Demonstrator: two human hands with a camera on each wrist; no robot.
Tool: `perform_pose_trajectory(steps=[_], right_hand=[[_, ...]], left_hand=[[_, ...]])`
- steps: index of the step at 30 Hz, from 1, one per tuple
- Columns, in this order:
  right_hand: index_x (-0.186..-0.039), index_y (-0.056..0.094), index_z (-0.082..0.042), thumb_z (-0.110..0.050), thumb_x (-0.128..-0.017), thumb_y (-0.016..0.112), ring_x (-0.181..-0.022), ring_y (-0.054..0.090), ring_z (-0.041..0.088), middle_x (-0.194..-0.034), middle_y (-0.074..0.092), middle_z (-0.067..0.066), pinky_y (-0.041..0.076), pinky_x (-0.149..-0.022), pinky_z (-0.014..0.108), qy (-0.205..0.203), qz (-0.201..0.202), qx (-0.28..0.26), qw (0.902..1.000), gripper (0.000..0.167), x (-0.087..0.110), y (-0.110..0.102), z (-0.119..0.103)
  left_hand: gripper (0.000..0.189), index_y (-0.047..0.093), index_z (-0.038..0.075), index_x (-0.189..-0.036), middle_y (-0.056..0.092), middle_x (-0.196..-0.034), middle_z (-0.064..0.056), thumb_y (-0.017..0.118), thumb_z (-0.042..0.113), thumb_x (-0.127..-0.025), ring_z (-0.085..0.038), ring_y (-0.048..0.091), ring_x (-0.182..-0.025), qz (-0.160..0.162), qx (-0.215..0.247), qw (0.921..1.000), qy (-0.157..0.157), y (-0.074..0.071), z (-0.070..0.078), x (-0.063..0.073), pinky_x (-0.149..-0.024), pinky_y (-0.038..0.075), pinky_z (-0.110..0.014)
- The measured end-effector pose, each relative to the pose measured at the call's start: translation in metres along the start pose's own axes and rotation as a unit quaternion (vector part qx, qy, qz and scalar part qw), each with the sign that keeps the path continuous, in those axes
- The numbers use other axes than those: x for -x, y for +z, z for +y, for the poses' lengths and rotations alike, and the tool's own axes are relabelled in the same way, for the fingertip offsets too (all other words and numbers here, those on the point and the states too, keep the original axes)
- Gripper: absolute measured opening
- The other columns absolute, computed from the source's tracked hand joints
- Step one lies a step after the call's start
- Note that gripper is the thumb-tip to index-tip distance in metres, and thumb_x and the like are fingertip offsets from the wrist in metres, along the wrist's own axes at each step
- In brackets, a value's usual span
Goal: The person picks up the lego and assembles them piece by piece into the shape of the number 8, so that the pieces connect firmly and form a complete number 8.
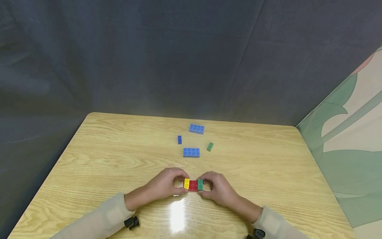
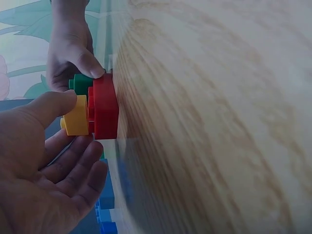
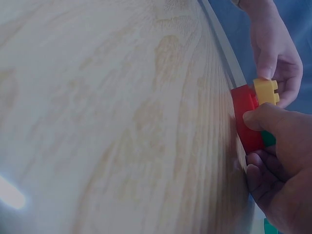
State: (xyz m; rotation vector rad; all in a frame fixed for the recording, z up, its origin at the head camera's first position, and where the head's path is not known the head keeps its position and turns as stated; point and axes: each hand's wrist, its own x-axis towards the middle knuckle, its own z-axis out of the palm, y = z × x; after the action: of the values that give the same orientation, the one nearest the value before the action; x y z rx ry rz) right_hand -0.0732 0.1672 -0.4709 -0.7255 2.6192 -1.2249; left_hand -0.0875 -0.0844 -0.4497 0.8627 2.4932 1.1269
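A red brick [image 1: 193,185] lies near the front of the table between the two hands, its studs facing up. At its left end sits a yellow brick [image 1: 186,184], which my left hand [image 1: 165,182] pinches between thumb and fingers. Red studs show beside the yellow brick [image 2: 76,116] in the left wrist view; whether it is fully seated I cannot tell. A green brick [image 1: 200,184] stands on the right end. My right hand [image 1: 219,188] grips that end, its thumb against the side of the red brick [image 3: 246,134] and its fingers partly hiding the green one.
Beyond the hands lie two long blue bricks, one nearer [image 1: 191,153] and one farther [image 1: 196,129]. A small blue brick [image 1: 179,139] and a small green brick [image 1: 210,146] lie near them. A dark curtain [image 1: 191,59] hangs behind the wooden table [image 1: 119,149].
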Motion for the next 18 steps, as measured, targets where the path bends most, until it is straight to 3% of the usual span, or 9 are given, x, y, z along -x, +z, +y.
perform_pose_trajectory(steps=[7,18], right_hand=[[-0.101,0.075,-0.012,-0.008,-0.078,0.089,-0.068,0.051,0.008,-0.091,0.068,-0.008,0.045,-0.057,0.021,-0.015,0.006,0.001,0.9999,0.027,-0.0003,0.0000,0.0013],[-0.100,0.075,-0.012,-0.008,-0.078,0.088,-0.068,0.050,0.007,-0.091,0.067,-0.007,0.045,-0.057,0.020,-0.014,0.004,-0.002,0.9999,0.026,0.0003,0.0015,0.0025]], left_hand=[[0.031,0.072,0.014,-0.112,0.066,-0.099,0.008,0.085,0.019,-0.085,-0.012,0.061,-0.091,0.000,-0.014,0.9999,-0.005,0.0004,-0.0007,-0.0014,-0.083,0.053,-0.028],[0.030,0.071,0.015,-0.110,0.068,-0.097,0.009,0.085,0.024,-0.085,-0.011,0.064,-0.090,-0.003,-0.001,1.0000,-0.005,0.0007,-0.0043,-0.0003,-0.083,0.054,-0.029]])
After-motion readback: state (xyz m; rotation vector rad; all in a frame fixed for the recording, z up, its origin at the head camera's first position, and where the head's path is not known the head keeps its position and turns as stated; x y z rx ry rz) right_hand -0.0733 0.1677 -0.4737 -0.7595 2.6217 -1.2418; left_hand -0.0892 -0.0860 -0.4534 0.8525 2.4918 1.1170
